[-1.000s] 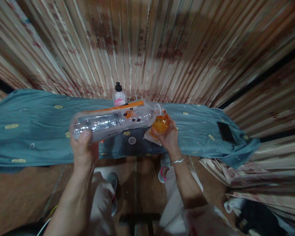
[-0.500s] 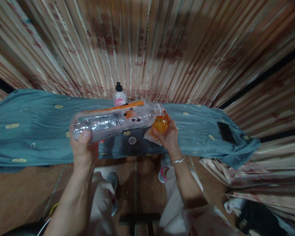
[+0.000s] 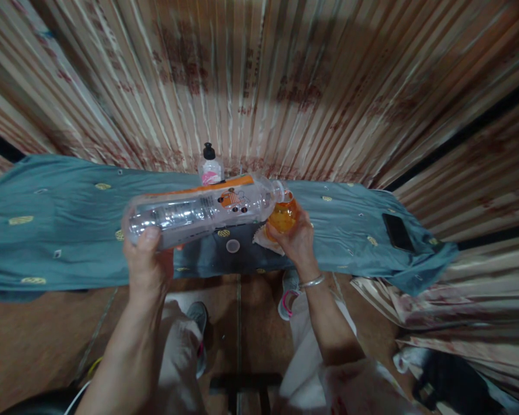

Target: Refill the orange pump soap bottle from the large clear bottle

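Left hand (image 3: 147,262) clasps the base end of a clear plastic bottle (image 3: 194,212), held sideways above the cloth-covered worktop (image 3: 78,202), its mouth beside the rim of an amber vessel (image 3: 282,218) gripped by the right hand (image 3: 297,237). Bottle probably light, thin-walled, slick; mid-body support advisable. Bottle hides most left-hand fingers; liquid level and mouth-to-rim contact unclear.

Backdrop: pleated beige curtain with reddish print (image 3: 259,86); teal cloth with yellow oval motifs (image 3: 78,230) in front.
Black rectangular phone (image 3: 397,232) flat near cloth's right end. Small clear black-capped bottle with pink label (image 3: 211,167) upright at back edge. Dark bundle (image 3: 454,380) on brown floor (image 3: 47,340), lower right.
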`<state>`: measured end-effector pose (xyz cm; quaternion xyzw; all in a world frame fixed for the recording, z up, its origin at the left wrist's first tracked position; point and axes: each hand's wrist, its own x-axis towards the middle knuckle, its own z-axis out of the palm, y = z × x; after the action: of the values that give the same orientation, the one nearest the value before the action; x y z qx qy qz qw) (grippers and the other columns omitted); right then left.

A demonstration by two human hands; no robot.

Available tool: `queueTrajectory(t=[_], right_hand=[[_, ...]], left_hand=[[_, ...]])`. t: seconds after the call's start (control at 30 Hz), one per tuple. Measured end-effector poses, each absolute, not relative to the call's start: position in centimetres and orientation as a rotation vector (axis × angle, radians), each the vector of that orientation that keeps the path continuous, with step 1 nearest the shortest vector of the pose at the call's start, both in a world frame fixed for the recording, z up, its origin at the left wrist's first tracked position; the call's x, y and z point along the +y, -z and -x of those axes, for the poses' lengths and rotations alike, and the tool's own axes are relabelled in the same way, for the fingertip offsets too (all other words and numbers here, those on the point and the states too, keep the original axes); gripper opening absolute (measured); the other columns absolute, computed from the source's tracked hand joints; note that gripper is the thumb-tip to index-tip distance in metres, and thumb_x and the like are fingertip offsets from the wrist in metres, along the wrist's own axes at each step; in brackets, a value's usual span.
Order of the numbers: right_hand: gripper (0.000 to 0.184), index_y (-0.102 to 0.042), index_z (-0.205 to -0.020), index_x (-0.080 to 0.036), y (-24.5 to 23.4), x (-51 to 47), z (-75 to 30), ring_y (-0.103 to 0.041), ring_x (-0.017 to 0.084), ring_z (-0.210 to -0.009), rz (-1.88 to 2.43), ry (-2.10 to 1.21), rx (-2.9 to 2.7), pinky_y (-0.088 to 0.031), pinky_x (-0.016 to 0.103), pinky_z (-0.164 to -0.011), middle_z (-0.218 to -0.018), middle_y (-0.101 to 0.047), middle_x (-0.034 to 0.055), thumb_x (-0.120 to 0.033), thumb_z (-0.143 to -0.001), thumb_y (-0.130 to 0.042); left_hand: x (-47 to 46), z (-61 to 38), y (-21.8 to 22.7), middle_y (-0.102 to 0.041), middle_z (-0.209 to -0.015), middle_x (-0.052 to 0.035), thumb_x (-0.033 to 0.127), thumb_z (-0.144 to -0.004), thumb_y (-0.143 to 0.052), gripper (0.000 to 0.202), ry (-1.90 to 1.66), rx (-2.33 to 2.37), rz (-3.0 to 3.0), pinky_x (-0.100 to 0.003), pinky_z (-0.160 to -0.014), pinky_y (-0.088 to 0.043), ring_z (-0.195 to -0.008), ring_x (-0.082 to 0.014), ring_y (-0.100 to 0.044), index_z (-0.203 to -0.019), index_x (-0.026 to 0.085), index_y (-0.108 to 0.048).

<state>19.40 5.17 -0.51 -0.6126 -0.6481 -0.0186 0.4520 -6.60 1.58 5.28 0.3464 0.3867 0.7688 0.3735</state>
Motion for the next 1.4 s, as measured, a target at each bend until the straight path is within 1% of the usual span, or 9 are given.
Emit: queueTrajectory(t=[0.23, 0.43, 0.63, 0.87, 1.1, 1.27, 1.4], right_hand=[[0.073, -0.050, -0.133, -0.014, 0.58, 5.14, -19.35, -0.066, 0.031, -0.103, 1.513, 0.065, -1.592, -0.057, 0.046, -0.088, -0.113, -0.069, 0.0146, -0.043, -0.071, -0.075], [0.075, -0.050, -0.134, -0.013, 0.61, 5.20, -19.51, -0.065, 0.032, -0.106, 1.505, 0.047, -1.602, -0.057, 0.047, -0.088, -0.114, -0.068, 0.0161, -0.044, -0.070, -0.076], [0.076, -0.049, -0.134, -0.012, 0.67, 5.24, -19.49, -0.064, 0.032, -0.106, 1.511, 0.050, -1.605, -0.056, 0.047, -0.090, -0.114, -0.068, 0.0165, -0.044, -0.071, -0.075], [0.076, -0.048, -0.135, -0.014, 0.94, 5.33, -19.58, -0.064, 0.031, -0.107, 1.495, 0.046, -1.604, -0.056, 0.047, -0.090, -0.115, -0.067, 0.0151, -0.047, -0.071, -0.074], [0.077, -0.049, -0.135, -0.014, 0.83, 5.29, -19.64, -0.065, 0.032, -0.106, 1.507, 0.043, -1.610, -0.056, 0.048, -0.089, -0.115, -0.068, 0.0159, -0.047, -0.071, -0.075], [0.077, -0.049, -0.135, -0.014, 0.87, 5.28, -19.62, -0.065, 0.031, -0.107, 1.501, 0.047, -1.601, -0.057, 0.047, -0.088, -0.115, -0.068, 0.0155, -0.047, -0.071, -0.075], [0.075, -0.049, -0.135, -0.014, 0.74, 5.18, -19.51, -0.065, 0.030, -0.108, 1.507, 0.033, -1.592, -0.057, 0.046, -0.090, -0.115, -0.068, 0.0148, -0.047, -0.072, -0.074]], left_hand=[[1.52, 6.61, -5.41, -0.060, -0.090, -0.0032, 0.045, -0.055, -0.082, 0.068, -1.962, 0.956, -0.902, -0.022, -0.045, -0.032, -0.062, -0.0130, -0.049, -0.117, 0.025, -0.061], [1.48, 6.56, -5.57, -0.061, -0.093, -0.0038, 0.045, -0.053, -0.084, 0.072, -1.977, 0.962, -0.870, -0.020, -0.043, -0.034, -0.063, -0.0131, -0.050, -0.119, 0.026, -0.062], [1.51, 6.61, -5.46, -0.060, -0.089, -0.0031, 0.045, -0.054, -0.083, 0.069, -1.977, 0.944, -0.878, -0.020, -0.043, -0.036, -0.061, -0.0121, -0.050, -0.117, 0.023, -0.063], [1.61, 6.87, -5.09, -0.059, -0.089, -0.0018, 0.045, -0.050, -0.086, 0.073, -1.982, 0.937, -0.846, -0.019, -0.042, -0.039, -0.062, -0.0121, -0.053, -0.115, 0.022, -0.063], [1.66, 6.77, -5.21, -0.058, -0.086, -0.0003, 0.043, -0.049, -0.087, 0.074, -2.000, 0.915, -0.831, -0.020, -0.039, -0.037, -0.058, -0.0116, -0.053, -0.115, 0.022, -0.063], [1.63, 6.74, -5.24, -0.058, -0.087, -0.0011, 0.043, -0.052, -0.085, 0.068, -1.992, 0.920, -0.863, -0.019, -0.040, -0.037, -0.059, -0.0114, -0.052, -0.114, 0.022, -0.064], [1.69, 6.79, -5.24, -0.059, -0.089, -0.0021, 0.045, -0.050, -0.085, 0.071, -1.988, 0.943, -0.855, -0.019, -0.041, -0.035, -0.060, -0.0118, -0.052, -0.115, 0.023, -0.063]])
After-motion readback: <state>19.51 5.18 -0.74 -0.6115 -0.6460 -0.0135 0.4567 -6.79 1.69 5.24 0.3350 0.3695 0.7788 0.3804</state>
